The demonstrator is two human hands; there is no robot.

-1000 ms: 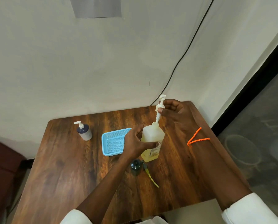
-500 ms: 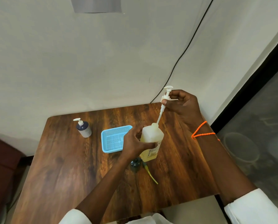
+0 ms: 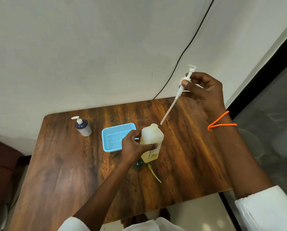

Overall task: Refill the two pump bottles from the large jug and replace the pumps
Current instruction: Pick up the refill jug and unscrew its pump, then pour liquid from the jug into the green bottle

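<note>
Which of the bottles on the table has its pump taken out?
The yellowish bottle held by the left hand; its pump is lifted clear in the right hand. The small dark bottle keeps its pump on.

The counter (image 3: 181, 164) is a dark wood-grain surface set against a pale wall. A small dark-blue pump bottle (image 3: 83, 126) with a white pump stands upright near the far left corner, and a light-blue mesh tray (image 3: 113, 139) lies near the centre, well apart from it. Just right of the tray stands a translucent bottle (image 3: 152, 144) of yellow liquid with an open neck; at its near base lie a dark round object (image 3: 137, 165), too obscured to identify, and a yellow-green tube (image 3: 154, 175).
</note>
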